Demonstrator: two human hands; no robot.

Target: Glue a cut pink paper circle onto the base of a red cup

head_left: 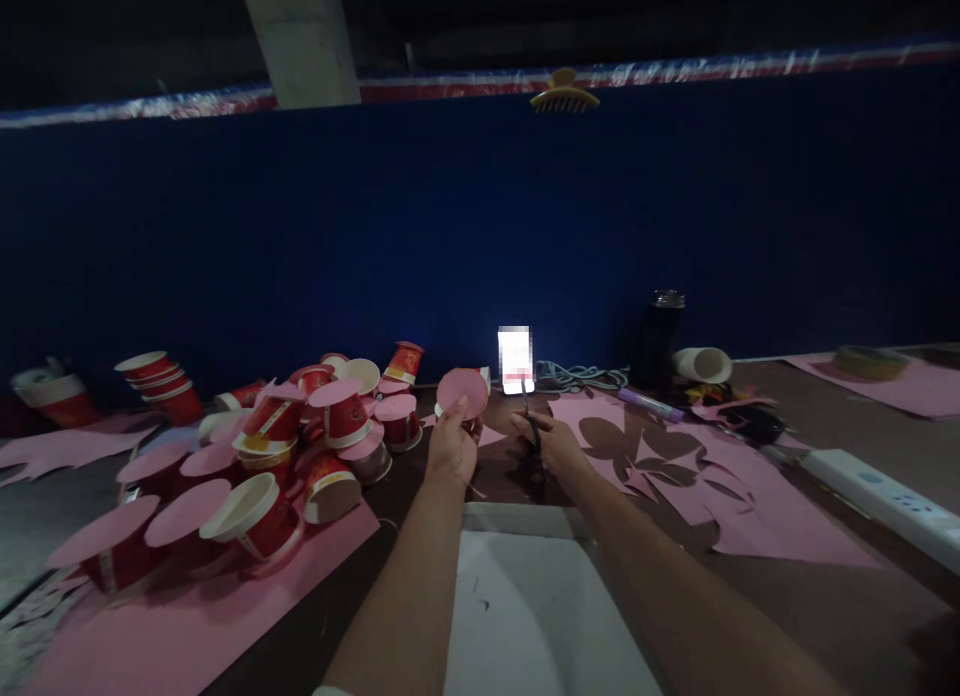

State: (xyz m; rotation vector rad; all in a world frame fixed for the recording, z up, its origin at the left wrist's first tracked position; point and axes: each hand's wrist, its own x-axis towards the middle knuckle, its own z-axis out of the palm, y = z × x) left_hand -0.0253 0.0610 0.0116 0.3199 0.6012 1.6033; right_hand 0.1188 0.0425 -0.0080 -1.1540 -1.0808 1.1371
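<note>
A round pink paper disc (pixel 463 391) is pinched under the thumb of my left hand (pixel 454 446). Part of a red and white paper cup (pixel 486 378) shows behind the disc; whether my fingers hold it too, I cannot tell. My right hand (pixel 551 441) is closed around dark scissors (pixel 526 401), their blades pointing up and away. The scissors are apart from the disc, just right of it. Many red paper cups (pixel 341 413), several topped with pink discs, are heaped to the left of my left hand.
A lit phone (pixel 515 356) stands behind my hands, with a coiled cable (pixel 581 376) beside it. Cut pink sheets (pixel 780 506), a purple marker (pixel 651 406), a dark bottle (pixel 660 341) and a power strip (pixel 889 501) lie or stand right. A white box (pixel 540 606) is in front.
</note>
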